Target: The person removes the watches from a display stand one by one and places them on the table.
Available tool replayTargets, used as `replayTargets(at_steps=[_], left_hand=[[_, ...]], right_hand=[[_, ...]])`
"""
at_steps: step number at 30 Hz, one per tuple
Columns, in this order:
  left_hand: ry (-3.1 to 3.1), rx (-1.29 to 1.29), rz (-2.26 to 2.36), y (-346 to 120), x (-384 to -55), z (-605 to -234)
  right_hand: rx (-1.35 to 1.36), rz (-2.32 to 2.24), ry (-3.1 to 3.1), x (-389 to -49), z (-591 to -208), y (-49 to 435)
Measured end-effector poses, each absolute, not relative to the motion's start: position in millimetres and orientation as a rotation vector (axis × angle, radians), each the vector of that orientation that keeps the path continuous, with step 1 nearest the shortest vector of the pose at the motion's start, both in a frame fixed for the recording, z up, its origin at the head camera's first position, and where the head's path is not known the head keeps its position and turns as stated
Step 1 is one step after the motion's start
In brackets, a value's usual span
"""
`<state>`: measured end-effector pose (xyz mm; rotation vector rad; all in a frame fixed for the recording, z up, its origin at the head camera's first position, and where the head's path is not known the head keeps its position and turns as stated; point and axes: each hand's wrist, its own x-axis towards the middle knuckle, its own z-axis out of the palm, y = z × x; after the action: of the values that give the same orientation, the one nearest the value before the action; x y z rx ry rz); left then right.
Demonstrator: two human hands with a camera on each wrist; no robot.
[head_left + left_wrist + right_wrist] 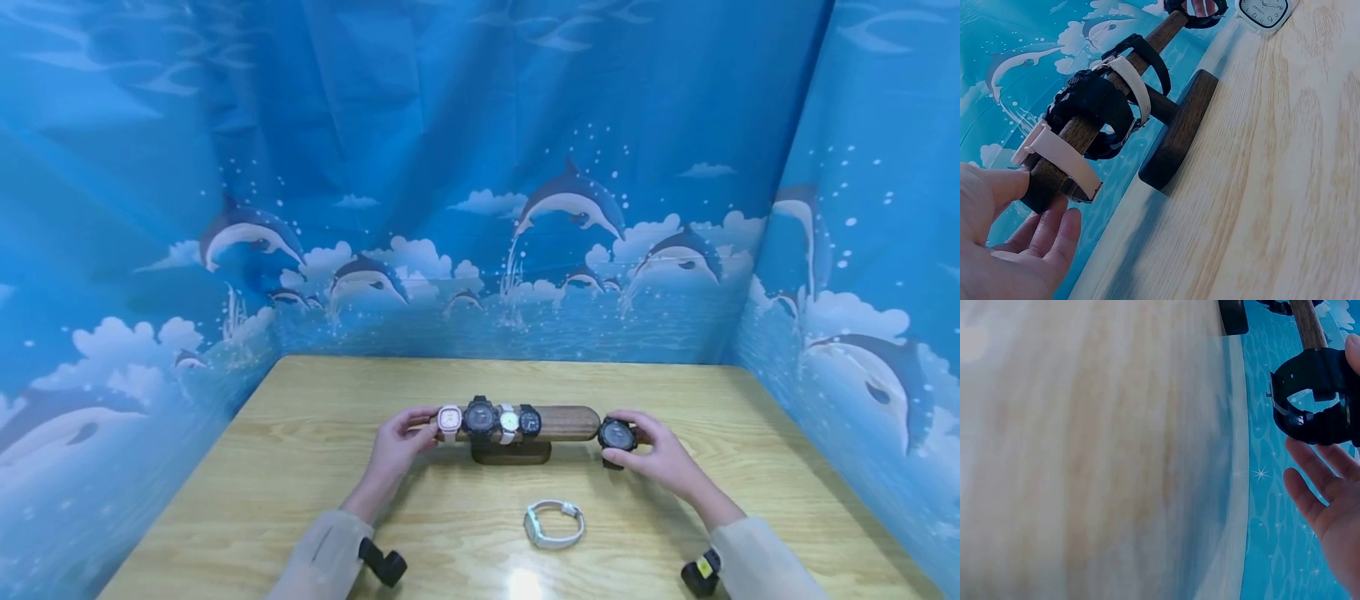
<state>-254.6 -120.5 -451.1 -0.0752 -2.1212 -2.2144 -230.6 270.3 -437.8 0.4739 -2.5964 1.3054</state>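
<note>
A dark wooden watch stand (568, 423) carries a row of watches on its bar. Thumb and fingers of my left hand (396, 450) grip the bar's left end, beside a pale pink watch (450, 420). To the right of that sit a bulky black watch (480, 419), a white-strapped watch (509, 421) and a smaller black watch (530, 421). At the bar's right end, my right hand (663, 458) holds another black watch (618, 436), its strap closed in a loop. In the right wrist view this watch (1310, 381) overlaps the bar's tip.
A light-coloured watch (555, 525) with its strap closed lies on the wooden table (337, 400) in front of the stand. Blue dolphin-print curtains (450, 167) rise behind the table and at both sides.
</note>
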Motion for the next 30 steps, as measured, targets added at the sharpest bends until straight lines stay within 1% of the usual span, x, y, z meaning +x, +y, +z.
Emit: replayTargets(at_steps=[9,20,30], left_hand=[[-2.118,-0.061,-2.198,-121,-256,-450],[-2.106,-0.043,-2.207,-121,-255,-450],[-2.112,-0.066,-2.190,-120,-253,-450]], right_hand=[[0.501,1.219,-2.627,-221,-439,270],[0.698,1.091,-2.536,-210,-439,267],[0.794,1.035,-2.540,-197,-440,266]])
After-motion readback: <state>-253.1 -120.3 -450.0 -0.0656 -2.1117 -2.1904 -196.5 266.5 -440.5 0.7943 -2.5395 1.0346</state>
